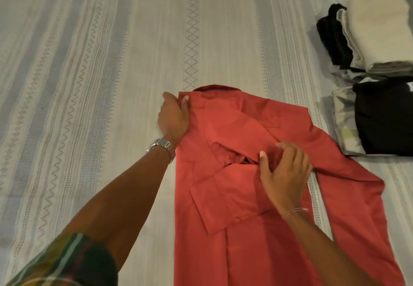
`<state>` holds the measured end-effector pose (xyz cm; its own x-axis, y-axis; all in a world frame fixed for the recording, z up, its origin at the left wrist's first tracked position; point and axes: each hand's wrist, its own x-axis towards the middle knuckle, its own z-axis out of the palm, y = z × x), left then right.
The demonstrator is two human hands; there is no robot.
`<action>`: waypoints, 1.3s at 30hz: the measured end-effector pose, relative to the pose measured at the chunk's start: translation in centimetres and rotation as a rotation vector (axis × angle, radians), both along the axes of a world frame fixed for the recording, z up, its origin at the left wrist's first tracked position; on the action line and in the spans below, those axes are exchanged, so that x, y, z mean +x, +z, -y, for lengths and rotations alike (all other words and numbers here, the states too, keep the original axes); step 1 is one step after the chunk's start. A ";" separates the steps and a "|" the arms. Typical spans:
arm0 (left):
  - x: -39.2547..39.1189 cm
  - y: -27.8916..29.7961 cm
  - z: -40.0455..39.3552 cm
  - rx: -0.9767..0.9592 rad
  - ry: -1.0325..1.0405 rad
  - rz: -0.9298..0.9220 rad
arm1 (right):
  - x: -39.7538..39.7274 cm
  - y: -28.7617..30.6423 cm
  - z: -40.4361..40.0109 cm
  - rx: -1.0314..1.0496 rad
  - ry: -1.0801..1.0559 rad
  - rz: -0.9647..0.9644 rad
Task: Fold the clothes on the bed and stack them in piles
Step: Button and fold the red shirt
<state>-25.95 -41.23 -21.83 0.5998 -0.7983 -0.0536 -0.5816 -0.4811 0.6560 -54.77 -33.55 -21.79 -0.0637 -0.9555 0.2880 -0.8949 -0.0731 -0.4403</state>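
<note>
A red shirt (245, 230) lies spread on the bed (100, 73), collar away from me, with its left side and a short sleeve folded in over the middle. My left hand (173, 118) grips the folded left edge near the collar, thumb on top of the cloth. My right hand (283, 174) rests on the middle of the shirt with its fingers curled into the cloth by the folded sleeve. At the right edge stand two piles: a cream and black pile (368, 33) and, nearer, a black folded garment (384, 118) on a pale patterned one.
The bed cover is pale with woven grey stripes and zigzag bands, and it stretches bare to the left and far side. The piles crowd the right edge next to the shirt's right shoulder.
</note>
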 end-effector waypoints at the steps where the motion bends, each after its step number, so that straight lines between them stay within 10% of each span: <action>1: -0.3 0.1 -0.5 -0.021 0.016 0.094 | 0.0 0.5 -0.7 -0.034 0.044 -0.003; 5: -2.2 0.8 -4.0 -0.140 -0.250 0.456 | 1.6 2.2 -4.8 0.086 0.331 -0.040; 9: -4.7 0.7 -8.4 -0.115 -0.574 0.159 | 3.3 1.4 -7.3 0.369 0.465 -0.211; 17: -8.2 2.6 -15.8 0.255 -0.723 -0.098 | 2.8 1.2 -12.7 0.167 0.592 -0.094; 27: -9.3 5.6 -26.4 0.543 -0.434 -0.938 | 1.1 4.5 -22.9 0.096 0.807 -0.005; 30: -9.6 5.8 -30.1 0.433 -0.290 -1.326 | 0.6 4.5 -27.1 0.271 0.474 0.297; 35: -10.5 6.8 -34.1 0.187 -0.199 -1.552 | 1.3 6.9 -29.9 0.978 -0.104 1.397; 39: -11.2 8.2 -36.1 -0.053 -0.169 -1.639 | -0.1 8.9 -29.7 0.839 0.080 1.359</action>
